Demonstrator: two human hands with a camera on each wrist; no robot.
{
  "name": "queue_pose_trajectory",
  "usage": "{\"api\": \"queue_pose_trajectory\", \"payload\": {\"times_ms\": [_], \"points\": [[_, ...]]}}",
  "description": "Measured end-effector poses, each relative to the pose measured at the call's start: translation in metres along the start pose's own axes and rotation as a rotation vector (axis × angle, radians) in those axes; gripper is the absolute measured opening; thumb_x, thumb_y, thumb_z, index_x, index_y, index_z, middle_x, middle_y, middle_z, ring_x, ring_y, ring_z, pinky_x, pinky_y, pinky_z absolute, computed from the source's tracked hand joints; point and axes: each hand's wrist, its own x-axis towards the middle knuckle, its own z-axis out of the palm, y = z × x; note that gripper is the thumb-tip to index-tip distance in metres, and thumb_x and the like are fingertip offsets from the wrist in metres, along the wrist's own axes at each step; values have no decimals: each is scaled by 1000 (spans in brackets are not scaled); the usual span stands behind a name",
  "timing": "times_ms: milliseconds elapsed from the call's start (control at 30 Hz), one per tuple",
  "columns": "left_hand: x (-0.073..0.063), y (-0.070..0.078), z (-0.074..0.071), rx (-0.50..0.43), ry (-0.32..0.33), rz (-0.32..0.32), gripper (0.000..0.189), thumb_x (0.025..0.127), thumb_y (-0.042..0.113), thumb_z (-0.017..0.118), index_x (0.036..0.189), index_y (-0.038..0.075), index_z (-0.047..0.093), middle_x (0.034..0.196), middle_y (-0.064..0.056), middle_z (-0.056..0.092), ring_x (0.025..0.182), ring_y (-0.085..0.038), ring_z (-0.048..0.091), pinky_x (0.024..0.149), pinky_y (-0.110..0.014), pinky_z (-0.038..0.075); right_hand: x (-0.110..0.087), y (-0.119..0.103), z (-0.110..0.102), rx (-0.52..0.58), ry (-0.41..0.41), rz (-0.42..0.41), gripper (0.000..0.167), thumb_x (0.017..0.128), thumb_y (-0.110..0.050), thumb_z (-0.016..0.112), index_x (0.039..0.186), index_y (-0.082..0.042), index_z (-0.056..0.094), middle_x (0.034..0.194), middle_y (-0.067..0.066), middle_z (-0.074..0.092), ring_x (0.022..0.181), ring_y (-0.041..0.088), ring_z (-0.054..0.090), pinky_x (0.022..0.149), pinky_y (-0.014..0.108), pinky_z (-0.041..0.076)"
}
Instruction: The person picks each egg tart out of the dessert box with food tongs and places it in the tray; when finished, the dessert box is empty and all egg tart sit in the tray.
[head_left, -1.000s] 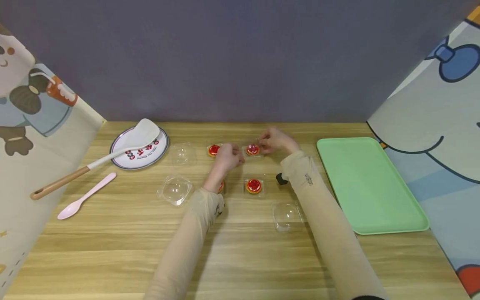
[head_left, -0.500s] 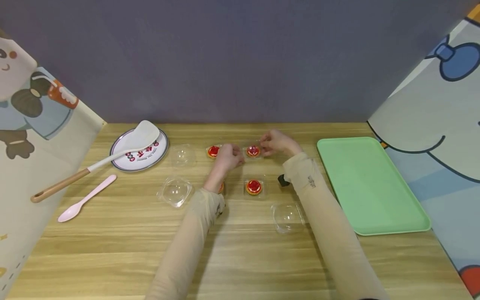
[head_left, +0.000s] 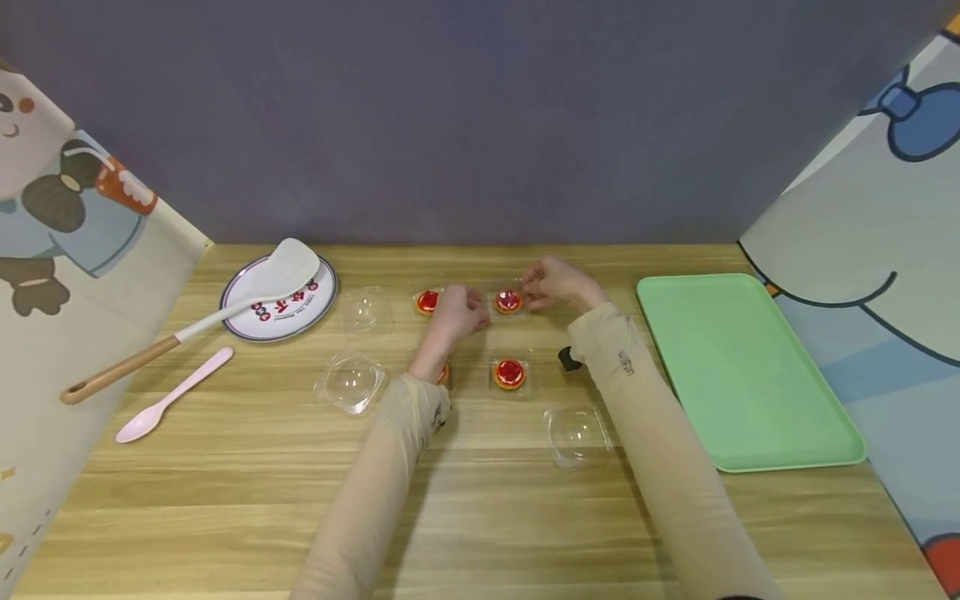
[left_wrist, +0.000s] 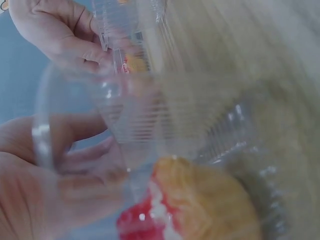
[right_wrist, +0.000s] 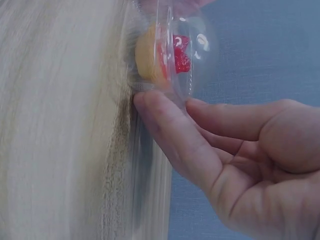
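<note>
At the back middle, a clear plastic box with a domed lid holds a red-topped tart. My left hand grips this box's left edge, its fingertips partly hidden behind plastic in the left wrist view. On the opposite side, my right hand pinches the box's rim between thumb and finger; the dome sits over the tart. Another boxed tart lies left of my left hand. A tart stands in a clear box nearer me, and one more tart is mostly hidden under my left wrist.
Clear domed lids lie left, one lid and another lid; a third lid is front right. A white spatula rests across a patterned plate, with a pink spoon beside it. A green tray is right.
</note>
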Motion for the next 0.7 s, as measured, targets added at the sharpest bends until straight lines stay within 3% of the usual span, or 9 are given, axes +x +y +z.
{"api": "queue_pose_trajectory", "payload": {"times_ms": [100,233,567,700], "points": [[1,0,-1,86,6,28,40,94,-7,73,132,-13,65,123,-28,73,118,-38,71,102,-39,61,0,-1,0,-9,4,-8,35,107,12,46,140,24,47,135,36,53,96,26,68,91,29,65],[1,0,-2,124,16,49,43,92,-6,74,134,-12,65,123,-26,74,119,-37,71,104,-39,59,-1,-3,2,-9,13,-16,34,105,14,45,137,24,48,130,34,56,91,23,67,93,32,65],[1,-4,-3,12,21,35,41,94,-11,70,135,-14,62,119,-29,74,111,-37,75,89,-32,66,-2,-3,3,-19,13,-28,38,104,13,47,141,23,47,131,36,57,90,24,70,90,32,66],[-1,-4,-5,26,47,52,42,93,-11,70,135,-15,63,117,-29,74,109,-37,76,86,-32,67,-4,-3,3,1,17,-32,37,107,9,50,142,22,48,131,37,58,91,25,71,90,34,66]]}}
